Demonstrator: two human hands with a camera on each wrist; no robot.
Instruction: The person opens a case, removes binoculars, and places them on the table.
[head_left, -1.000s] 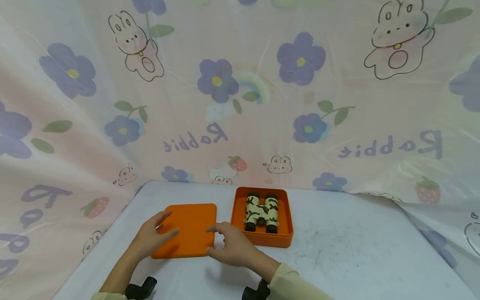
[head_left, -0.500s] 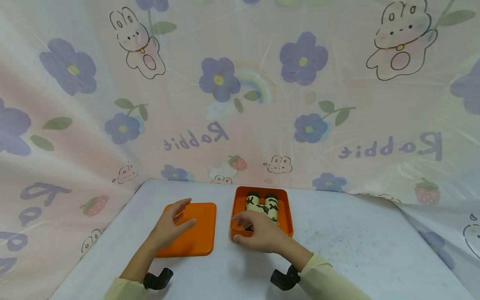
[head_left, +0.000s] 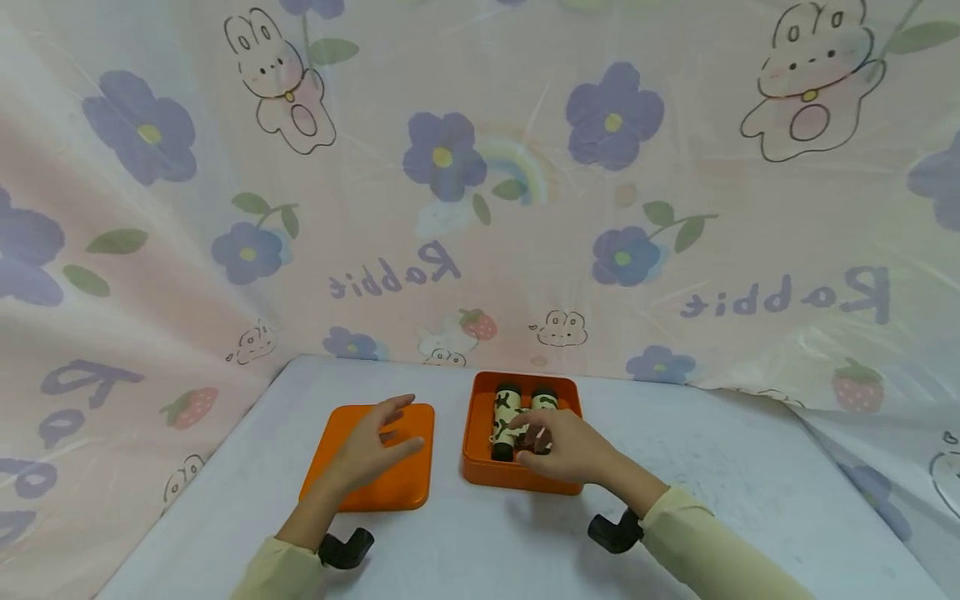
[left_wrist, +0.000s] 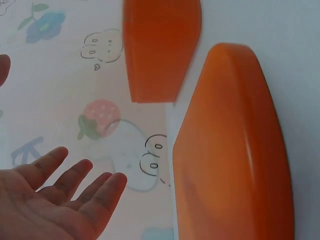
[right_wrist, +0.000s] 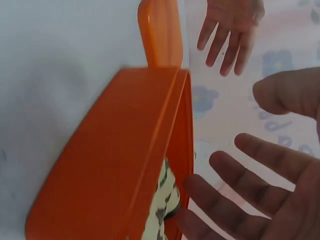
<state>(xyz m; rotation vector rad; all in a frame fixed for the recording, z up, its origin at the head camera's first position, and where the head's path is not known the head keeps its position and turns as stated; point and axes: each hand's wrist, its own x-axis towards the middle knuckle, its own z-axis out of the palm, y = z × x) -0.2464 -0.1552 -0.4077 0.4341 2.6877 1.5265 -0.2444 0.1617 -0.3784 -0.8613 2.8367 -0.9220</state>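
Note:
Camouflage-patterned binoculars (head_left: 506, 417) lie in an orange box (head_left: 487, 473) at the middle of the table. My right hand (head_left: 573, 450) hovers over the box's right side with fingers spread, hiding part of the binoculars. In the right wrist view its fingers (right_wrist: 225, 212) are loosely straight beside the box rim, holding nothing. My left hand (head_left: 367, 454) is held above a flat orange lid (head_left: 405, 483) left of the box, its fingers apart and nothing in them. The left wrist view shows those fingers (left_wrist: 102, 205) clear of the lid.
A white table (head_left: 720, 483) carries the box and lid, with a narrow gap between them. Behind it hangs a curtain (head_left: 525, 267) printed with rabbits and flowers. Black wrist mounts (head_left: 347, 550) sit below both hands.
Both hands have shifted to the right. The right hand has gone from the lid's right edge to above the box. The box, binoculars and lid stay put.

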